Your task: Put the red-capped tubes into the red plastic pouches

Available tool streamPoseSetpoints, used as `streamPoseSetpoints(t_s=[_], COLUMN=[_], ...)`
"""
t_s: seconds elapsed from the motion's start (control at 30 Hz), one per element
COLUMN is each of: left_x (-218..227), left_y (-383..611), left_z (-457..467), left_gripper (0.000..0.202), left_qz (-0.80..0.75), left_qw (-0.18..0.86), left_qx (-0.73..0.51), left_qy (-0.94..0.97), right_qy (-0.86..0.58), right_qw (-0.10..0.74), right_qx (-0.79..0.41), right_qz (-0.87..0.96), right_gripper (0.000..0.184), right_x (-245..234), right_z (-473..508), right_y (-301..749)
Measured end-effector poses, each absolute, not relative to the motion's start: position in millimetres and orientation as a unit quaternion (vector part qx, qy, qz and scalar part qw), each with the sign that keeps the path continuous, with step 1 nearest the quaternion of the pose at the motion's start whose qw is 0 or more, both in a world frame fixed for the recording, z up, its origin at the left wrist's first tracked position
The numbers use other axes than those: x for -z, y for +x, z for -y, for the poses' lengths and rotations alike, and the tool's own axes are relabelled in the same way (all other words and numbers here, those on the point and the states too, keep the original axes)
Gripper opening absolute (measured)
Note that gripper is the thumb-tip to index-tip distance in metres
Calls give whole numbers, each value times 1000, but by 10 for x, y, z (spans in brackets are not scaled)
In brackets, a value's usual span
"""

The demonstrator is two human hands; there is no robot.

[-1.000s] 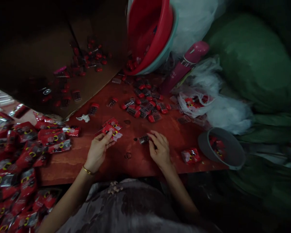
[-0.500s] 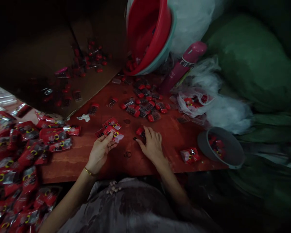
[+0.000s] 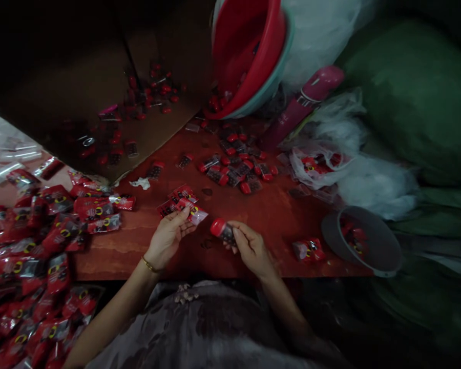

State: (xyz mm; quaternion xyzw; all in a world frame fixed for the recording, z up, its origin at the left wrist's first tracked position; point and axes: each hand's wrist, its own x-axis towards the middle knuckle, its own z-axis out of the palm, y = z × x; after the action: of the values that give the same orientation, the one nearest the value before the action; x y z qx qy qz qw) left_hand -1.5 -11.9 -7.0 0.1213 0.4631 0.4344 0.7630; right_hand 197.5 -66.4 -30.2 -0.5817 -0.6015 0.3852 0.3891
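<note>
My left hand [image 3: 168, 237] pinches a red printed sachet [image 3: 192, 211] by its near end, just above the red tabletop [image 3: 253, 215]. My right hand [image 3: 249, 246] grips a small clear packet with a red cap [image 3: 222, 229], lifted off the table and pointing toward the sachet. The two hands are close together, a short gap between packet and sachet. A few more red sachets [image 3: 174, 199] lie just beyond my left hand.
A heap of red-capped packets [image 3: 236, 164] lies in the middle. A big pile of filled red sachets [image 3: 42, 241] covers the left. A tipped red basin [image 3: 249, 51], pink bottle [image 3: 303, 102], cardboard sheet [image 3: 111, 102], grey bowl [image 3: 363, 241] and plastic bags [image 3: 330, 164] surround it.
My right hand picked a red-capped packet off the table and lifted it toward the left hand. The left hand kept its hold on the sachet. The view shifted slightly.
</note>
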Motion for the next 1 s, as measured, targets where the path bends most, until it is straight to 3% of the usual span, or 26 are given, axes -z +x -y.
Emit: streamPoseSetpoints(t_s=[0.77, 1.0], left_x=[104, 161], left_y=[93, 227], left_z=[167, 250], left_gripper=[36, 32], left_qz=[-486, -459], left_qw=[707, 708], left_qx=[-425, -473], left_qy=[287, 255], right_qy=[-558, -612], right_qw=[437, 470], right_qx=[-452, -323], right_qz=[542, 548], right_gripper=[31, 29], right_x=[314, 323], right_z=[662, 668], right_y=[1725, 1524])
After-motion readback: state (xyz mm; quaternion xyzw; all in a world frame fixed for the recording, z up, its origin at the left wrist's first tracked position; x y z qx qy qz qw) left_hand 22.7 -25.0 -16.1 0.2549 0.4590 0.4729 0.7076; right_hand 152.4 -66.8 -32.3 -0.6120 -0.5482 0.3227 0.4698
